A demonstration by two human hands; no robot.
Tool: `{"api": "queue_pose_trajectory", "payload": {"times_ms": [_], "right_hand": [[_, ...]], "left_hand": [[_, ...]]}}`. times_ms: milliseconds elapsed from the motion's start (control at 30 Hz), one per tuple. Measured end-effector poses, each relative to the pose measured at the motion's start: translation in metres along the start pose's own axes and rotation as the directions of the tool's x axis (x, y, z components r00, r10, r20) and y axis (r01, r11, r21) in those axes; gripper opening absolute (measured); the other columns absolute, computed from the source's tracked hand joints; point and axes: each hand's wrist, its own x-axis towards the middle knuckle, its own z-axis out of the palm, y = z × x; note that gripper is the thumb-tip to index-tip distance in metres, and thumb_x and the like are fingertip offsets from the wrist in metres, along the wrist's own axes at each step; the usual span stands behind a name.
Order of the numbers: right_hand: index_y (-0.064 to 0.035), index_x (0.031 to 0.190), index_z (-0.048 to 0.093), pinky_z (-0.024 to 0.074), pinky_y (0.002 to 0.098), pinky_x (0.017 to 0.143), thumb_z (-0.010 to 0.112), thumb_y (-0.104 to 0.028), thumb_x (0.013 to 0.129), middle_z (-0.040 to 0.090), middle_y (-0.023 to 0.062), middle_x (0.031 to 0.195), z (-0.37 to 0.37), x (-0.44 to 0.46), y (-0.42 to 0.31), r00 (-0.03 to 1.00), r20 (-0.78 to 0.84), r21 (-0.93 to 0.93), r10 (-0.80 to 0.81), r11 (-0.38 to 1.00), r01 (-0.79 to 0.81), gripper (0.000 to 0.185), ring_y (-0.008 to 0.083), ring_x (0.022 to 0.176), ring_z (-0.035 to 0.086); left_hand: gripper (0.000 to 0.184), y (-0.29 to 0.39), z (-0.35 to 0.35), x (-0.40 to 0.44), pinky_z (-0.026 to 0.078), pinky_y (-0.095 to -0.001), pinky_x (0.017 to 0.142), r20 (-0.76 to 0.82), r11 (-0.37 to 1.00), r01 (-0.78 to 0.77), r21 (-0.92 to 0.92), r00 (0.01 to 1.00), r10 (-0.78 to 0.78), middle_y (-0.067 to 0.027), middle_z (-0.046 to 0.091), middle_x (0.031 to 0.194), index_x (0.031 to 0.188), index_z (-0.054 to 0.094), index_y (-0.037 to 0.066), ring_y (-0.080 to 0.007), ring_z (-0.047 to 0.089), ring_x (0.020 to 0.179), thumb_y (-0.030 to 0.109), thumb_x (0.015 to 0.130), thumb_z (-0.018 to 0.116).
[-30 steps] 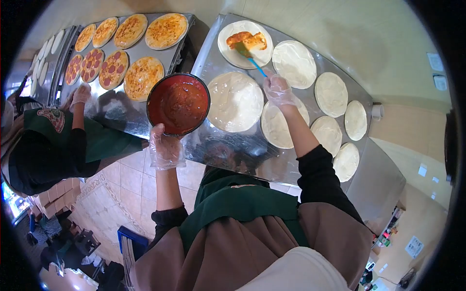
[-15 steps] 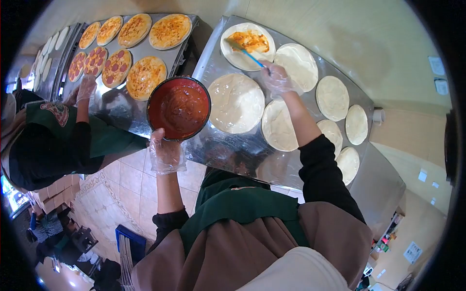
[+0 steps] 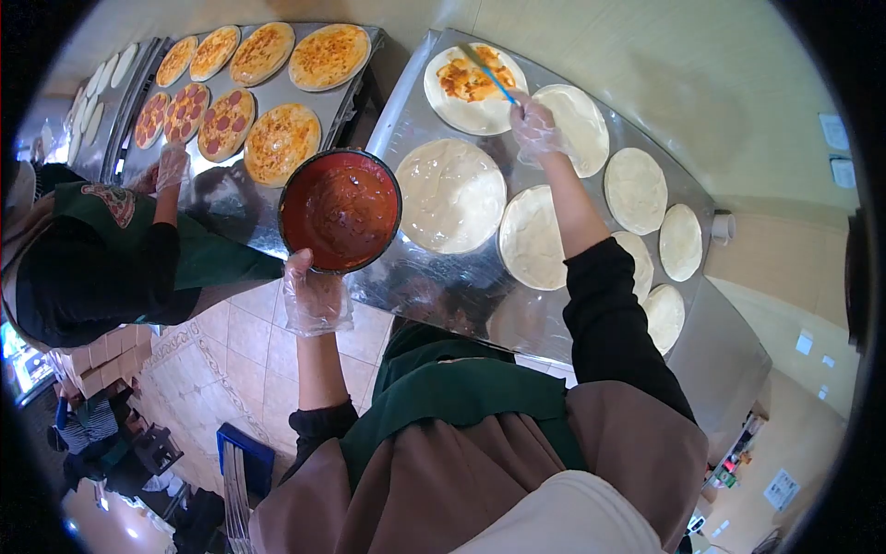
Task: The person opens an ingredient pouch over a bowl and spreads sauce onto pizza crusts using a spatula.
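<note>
In a clear plastic glove, my left hand (image 3: 315, 294) grips the near rim of a round bowl (image 3: 341, 210) of red sauce. My right hand (image 3: 538, 127), gloved too, is closed on the blue handle of a spatula (image 3: 496, 81), whose greenish blade is at the upper part of a dough round (image 3: 475, 115). Red-orange sauce (image 3: 468, 78) is smeared unevenly over the middle of that round. Beside the bowl lies a larger pale dough round (image 3: 450, 197) with a glossy surface. Another round (image 3: 574, 120) is partly behind my right hand.
Several more plain rounds (image 3: 635, 191) lie on the metal table (image 3: 434, 294). At the left, a co-worker (image 3: 101, 258) in a green apron stands by a second table with several topped pizzas (image 3: 282, 145). A blue bin (image 3: 247, 457) is on the floor.
My right hand has moved slightly up and right with the spatula, and its blade has swept across the round. The sauce patch is broader. The bowl stays nearly in place. The co-worker's gloved hand has shifted.
</note>
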Motion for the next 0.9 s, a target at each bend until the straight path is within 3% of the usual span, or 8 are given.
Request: {"api": "queue_pose_trajectory", "payload": {"times_ms": [133, 233, 300, 400, 567, 733, 833, 900], "right_hand": [[-0.0109, 0.111, 0.058, 0.0470, 0.0413, 0.067, 0.046, -0.016, 0.082, 0.061, 0.0205, 0.079, 0.018, 0.024, 0.010, 0.994, -0.089, -0.161, -0.063, 0.986, 0.048, 0.032, 0.0332, 0.074, 0.061], [-0.0118, 0.111, 0.058, 0.0474, 0.0384, 0.065, 0.047, -0.017, 0.081, 0.061, 0.0182, 0.075, 0.022, 0.020, 0.006, 0.983, 0.064, -0.167, -0.174, 0.969, 0.182, 0.033, 0.0293, 0.071, 0.061], [-0.0126, 0.110, 0.059, 0.0476, 0.0356, 0.064, 0.048, -0.017, 0.080, 0.061, 0.0153, 0.074, 0.008, 0.015, 0.008, 0.957, 0.198, 0.052, -0.211, 0.977, 0.205, 0.032, 0.0251, 0.068, 0.061], [-0.0129, 0.110, 0.060, 0.0476, 0.0338, 0.065, 0.049, -0.018, 0.079, 0.061, 0.0136, 0.074, -0.014, 0.010, 0.005, 0.984, 0.175, 0.033, -0.042, 0.999, 0.037, 0.032, 0.0226, 0.067, 0.060], [-0.0125, 0.111, 0.059, 0.0479, 0.0361, 0.069, 0.049, -0.018, 0.080, 0.063, 0.0166, 0.081, 0.011, 0.025, 0.020, 0.979, 0.064, -0.002, -0.193, 0.981, 0.193, 0.033, 0.0278, 0.072, 0.061], [-0.0127, 0.109, 0.061, 0.0474, 0.0367, 0.068, 0.049, -0.019, 0.081, 0.063, 0.0164, 0.082, -0.030, 0.002, 0.025, 0.893, 0.297, -0.034, -0.339, 0.931, 0.364, 0.031, 0.0280, 0.072, 0.061], [-0.0134, 0.108, 0.062, 0.0467, 0.0350, 0.064, 0.050, -0.020, 0.081, 0.062, 0.0132, 0.076, -0.060, -0.003, 0.045, 0.877, 0.410, 0.175, -0.250, 0.965, 0.193, 0.030, 0.0232, 0.066, 0.059], [-0.0140, 0.108, 0.062, 0.0462, 0.0341, 0.062, 0.050, -0.020, 0.081, 0.060, 0.0115, 0.073, -0.052, 0.003, 0.048, 0.919, 0.318, 0.122, -0.233, 0.971, 0.204, 0.029, 0.0209, 0.063, 0.057]], "left_hand": [[0.069, -0.001, 0.000, -0.002, 0.043, -0.0425, 0.093, 0.004, 1.000, -0.007, -0.002, 1.000, 0.007, -0.0111, 0.043, 0.130, 0.130, 0.036, 0.005, -0.0267, 0.044, 0.117, 0.028, 0.072, 0.064], [0.068, 0.000, 0.002, -0.005, 0.040, -0.0434, 0.096, 0.009, 1.000, -0.017, -0.021, 1.000, 0.018, -0.0105, 0.043, 0.131, 0.130, 0.036, 0.005, -0.0269, 0.044, 0.117, 0.027, 0.071, 0.064], [0.068, 0.000, 0.001, -0.008, 0.038, -0.0426, 0.098, -0.006, 1.000, -0.002, -0.031, 1.000, 0.002, -0.0101, 0.043, 0.131, 0.130, 0.036, 0.005, -0.0266, 0.043, 0.118, 0.027, 0.072, 0.064], [0.068, 0.000, -0.006, -0.009, 0.038, -0.0419, 0.098, -0.013, 0.999, -0.003, -0.041, 1.000, 0.002, -0.0101, 0.043, 0.131, 0.130, 0.036, 0.005, -0.0266, 0.043, 0.118, 0.026, 0.072, 0.064], [0.068, 0.000, -0.004, -0.013, 0.037, -0.0417, 0.099, 0.006, 0.999, -0.007, -0.034, 1.000, 0.007, -0.0103, 0.041, 0.132, 0.131, 0.035, 0.005, -0.0265, 0.041, 0.120, 0.026, 0.072, 0.064], [0.070, -0.002, -0.006, -0.017, 0.037, -0.0415, 0.099, -0.019, 0.999, -0.021, -0.033, 1.000, 0.021, -0.0106, 0.040, 0.132, 0.131, 0.035, 0.006, -0.0266, 0.040, 0.120, 0.025, 0.071, 0.065], [0.070, -0.002, -0.010, -0.020, 0.038, -0.0416, 0.099, -0.021, 0.998, -0.010, -0.056, 1.000, 0.009, -0.0106, 0.040, 0.132, 0.130, 0.035, 0.005, -0.0268, 0.041, 0.120, 0.024, 0.070, 0.065], [0.070, -0.003, -0.014, -0.022, 0.037, -0.0413, 0.099, -0.028, 0.997, 0.013, -0.080, 0.999, -0.016, -0.0106, 0.041, 0.132, 0.130, 0.035, 0.005, -0.0270, 0.041, 0.120, 0.023, 0.070, 0.065]]}}
